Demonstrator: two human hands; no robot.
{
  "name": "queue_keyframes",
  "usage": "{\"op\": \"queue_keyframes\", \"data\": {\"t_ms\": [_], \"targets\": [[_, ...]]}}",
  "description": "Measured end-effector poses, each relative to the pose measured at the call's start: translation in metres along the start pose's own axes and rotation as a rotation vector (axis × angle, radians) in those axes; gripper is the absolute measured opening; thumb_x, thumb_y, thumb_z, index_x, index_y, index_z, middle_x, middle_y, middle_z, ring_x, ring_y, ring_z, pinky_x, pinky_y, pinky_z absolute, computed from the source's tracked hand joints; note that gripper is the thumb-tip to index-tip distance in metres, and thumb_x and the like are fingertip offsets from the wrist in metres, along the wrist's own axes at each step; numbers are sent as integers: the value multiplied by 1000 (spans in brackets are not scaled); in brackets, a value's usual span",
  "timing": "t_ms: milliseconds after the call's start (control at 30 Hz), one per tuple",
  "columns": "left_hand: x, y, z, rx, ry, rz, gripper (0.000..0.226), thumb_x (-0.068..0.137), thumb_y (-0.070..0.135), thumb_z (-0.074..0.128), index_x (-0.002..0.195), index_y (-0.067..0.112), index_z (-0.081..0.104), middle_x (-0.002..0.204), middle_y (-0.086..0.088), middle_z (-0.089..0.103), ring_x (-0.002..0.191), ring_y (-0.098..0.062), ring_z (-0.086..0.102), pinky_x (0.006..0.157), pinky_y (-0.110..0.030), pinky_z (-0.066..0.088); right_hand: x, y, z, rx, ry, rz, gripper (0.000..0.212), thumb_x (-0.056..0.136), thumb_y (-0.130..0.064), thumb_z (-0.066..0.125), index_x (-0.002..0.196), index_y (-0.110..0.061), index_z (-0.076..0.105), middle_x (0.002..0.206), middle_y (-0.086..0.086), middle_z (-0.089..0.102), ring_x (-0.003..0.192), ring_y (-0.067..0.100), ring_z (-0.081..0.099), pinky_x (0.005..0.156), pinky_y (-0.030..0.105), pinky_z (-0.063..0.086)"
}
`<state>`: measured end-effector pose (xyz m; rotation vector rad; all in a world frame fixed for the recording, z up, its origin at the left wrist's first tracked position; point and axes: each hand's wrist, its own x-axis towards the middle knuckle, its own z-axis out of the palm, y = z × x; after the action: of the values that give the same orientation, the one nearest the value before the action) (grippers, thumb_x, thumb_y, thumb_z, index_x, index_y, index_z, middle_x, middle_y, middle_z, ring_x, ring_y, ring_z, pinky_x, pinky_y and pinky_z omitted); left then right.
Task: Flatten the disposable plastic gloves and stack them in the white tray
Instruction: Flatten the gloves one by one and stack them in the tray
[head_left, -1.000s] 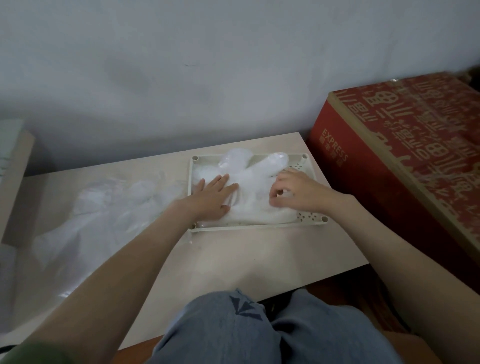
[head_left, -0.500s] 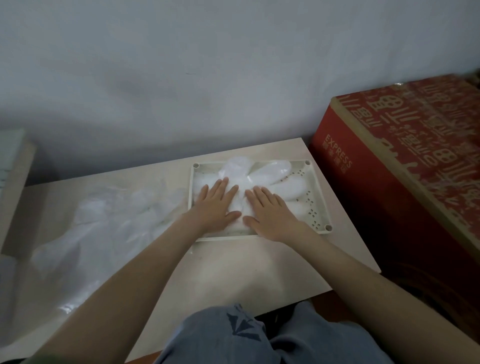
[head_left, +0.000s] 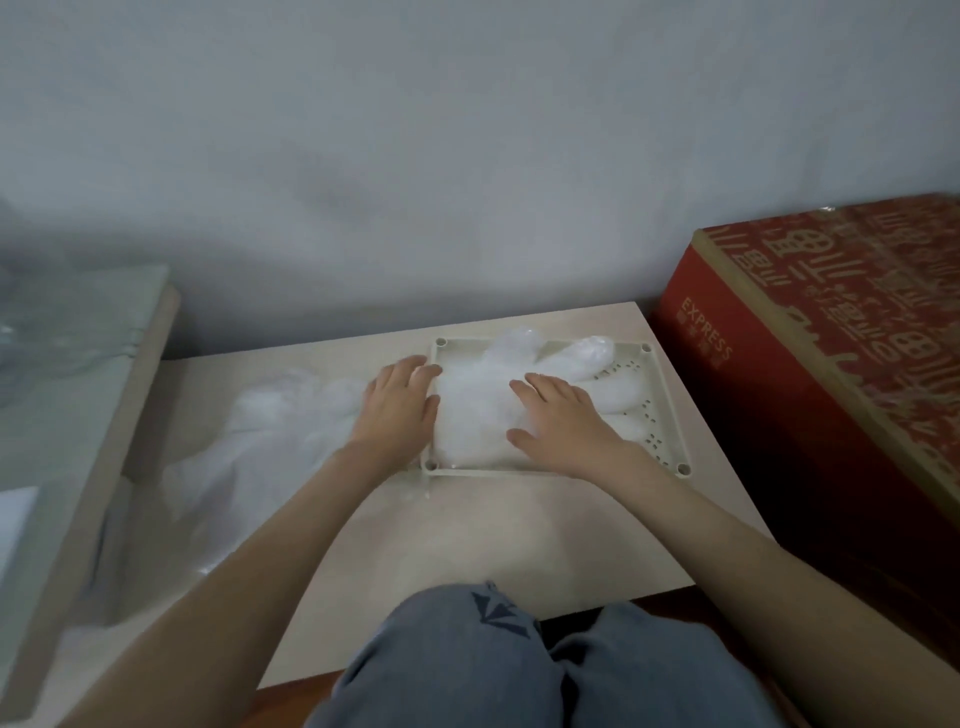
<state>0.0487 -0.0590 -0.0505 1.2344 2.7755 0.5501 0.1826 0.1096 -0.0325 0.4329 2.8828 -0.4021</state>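
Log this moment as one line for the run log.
phase: flattening | right hand: flat on stacked gloves | left hand: at white tray left rim | loose gloves: on table, left of tray

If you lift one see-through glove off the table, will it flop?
Probably: the loose gloves look thin and crumpled, so likely floppy and very light. The stack in the white tray puffs up beside the right hand, so it may spring back.
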Motion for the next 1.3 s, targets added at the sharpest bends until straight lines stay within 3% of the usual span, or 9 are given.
{"op": "queue_keyframes", "data": {"t_ms": [133,300,367,633,767,900,1033,1167,1300], "targets": [[-37,-44,-21,58,-33,-231,41,94,10,46,136,13,44,141,-10,39,129,-31,33,105,-41,28,-1,-26,-9,18,-54,-71,60,96,-34,44,149,-17,23,155,1,21,142,21,16,112,34,13],[-76,-84,-25,164,-272,-377,61,86,51,60,135,19,41,139,-7,41,126,-29,40,99,-39,36,-8,-49,-15,60,-111,-119,57,98,-32,44,149,-18,24,155,0,24,141,21,19,112,34,15],[-93,-90,-23,187,-320,-369,60,82,53,62,129,20,44,133,-6,45,118,-27,46,92,-36,40,-12,-57,-18,62,-121,-127,57,98,-31,43,149,-18,24,155,0,23,142,20,18,112,34,16],[-105,-87,-20,31,-73,-424,18,96,21,47,107,13,59,111,-7,60,97,-27,57,80,-34,43,-23,-60,-29,160,-154,-79,53,97,-34,43,147,-24,29,154,-5,25,139,23,22,109,34,23],[-101,-82,-31,55,98,-384,23,99,24,43,95,9,60,89,-9,67,78,-29,59,64,-33,40,-20,-58,-32,220,-165,-54,54,95,-37,45,146,-27,30,152,-8,27,139,21,26,111,36,27],[-90,-66,-49,-19,206,-377,25,100,24,40,94,7,58,85,-10,64,73,-28,54,62,-32,36,-14,-60,-32,395,-171,-47,52,93,-40,52,142,-29,37,143,-8,38,130,11,40,105,29,34],[-77,-34,-66,-191,310,-214,19,98,22,47,95,9,59,91,-6,66,82,-27,58,69,-34,44,-9,-70,-33,955,-224,84,43,90,-57,52,114,-22,59,117,0,61,105,16,62,100,39,48],[-56,7,-64,-275,311,122,21,95,23,51,97,7,64,94,-6,69,87,-26,62,73,-29,42,-9,-67,-43,1495,-339,113,55,82,-61,52,98,-10,66,94,11,64,94,29,61,86,41,51],[-38,43,-46,-234,189,491,25,91,23,50,92,4,66,97,-9,69,86,-23,60,73,-27,45,-9,-51,-48,1777,-223,155,48,76,-48,66,105,-10,64,84,10,62,71,23,57,73,34,46]]}}
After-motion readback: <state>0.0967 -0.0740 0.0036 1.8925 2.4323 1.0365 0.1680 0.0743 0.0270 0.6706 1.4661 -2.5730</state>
